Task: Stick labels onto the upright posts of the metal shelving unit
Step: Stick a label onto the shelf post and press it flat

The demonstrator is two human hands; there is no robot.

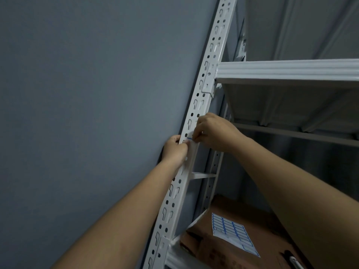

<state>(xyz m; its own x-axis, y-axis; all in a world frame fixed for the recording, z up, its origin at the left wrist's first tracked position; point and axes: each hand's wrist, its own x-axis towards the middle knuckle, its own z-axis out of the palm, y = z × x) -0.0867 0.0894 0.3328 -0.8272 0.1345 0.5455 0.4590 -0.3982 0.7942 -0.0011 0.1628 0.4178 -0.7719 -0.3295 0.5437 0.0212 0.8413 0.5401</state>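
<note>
Both hands meet on the white perforated front post point(196, 105) of the shelving unit, below the upper shelf point(287, 69). The left hand point(174, 149) curls its fingers against the post's outer edge, thumb and fingertips pinching the lower part of a small white label point(191, 141) with a blue line. The right hand point(211, 131) has its grip pressed together, fingertips pinching the label's upper edge against the face of the post. Down on the lower shelf, a sheet of blue-bordered labels point(231, 230) lies flat on a brown cardboard box point(217, 247), near the shelf's left front corner, with a pen point(294, 262) beside it.
</note>
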